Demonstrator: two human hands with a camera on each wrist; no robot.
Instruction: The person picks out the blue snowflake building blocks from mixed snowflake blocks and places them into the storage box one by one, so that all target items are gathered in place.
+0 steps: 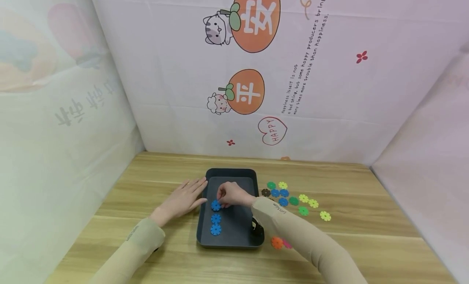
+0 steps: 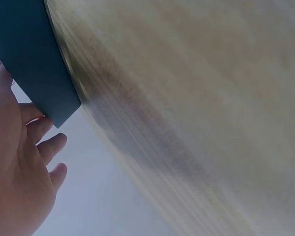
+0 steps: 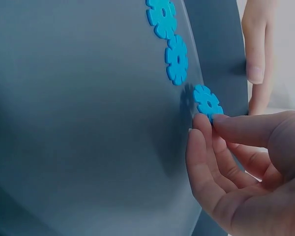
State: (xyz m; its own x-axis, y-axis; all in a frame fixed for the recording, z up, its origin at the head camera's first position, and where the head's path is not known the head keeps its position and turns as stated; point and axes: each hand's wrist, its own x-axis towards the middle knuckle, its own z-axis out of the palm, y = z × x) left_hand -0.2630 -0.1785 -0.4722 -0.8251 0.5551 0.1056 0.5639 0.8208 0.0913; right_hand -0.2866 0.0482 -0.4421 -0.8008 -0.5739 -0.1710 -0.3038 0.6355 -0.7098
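Note:
Inside the dark grey tray [image 1: 234, 239], my right hand [image 1: 231, 194] pinches a blue snowflake disc [image 3: 208, 102] between thumb and fingertips, near the tray's left wall. Two more blue snowflake discs [image 1: 215, 219] [image 1: 215, 229] lie in a column along that wall, nearer to me. My left hand [image 1: 185, 198] has its fingers extended at the tray's left rim; in the left wrist view, fingertips [image 2: 39, 129] touch the outer wall of the tray.
Right of the tray, several loose snowflake discs lie on the wooden table [image 1: 366, 243]: yellow [image 1: 325, 216], green [image 1: 294, 201], blue [image 1: 283, 201] and a dark one [image 1: 266, 192]. An orange disc [image 1: 277, 243] and a pink one [image 1: 287, 244] lie nearer, beside the right sleeve. Printed cloth walls [image 1: 183, 125] enclose the table.

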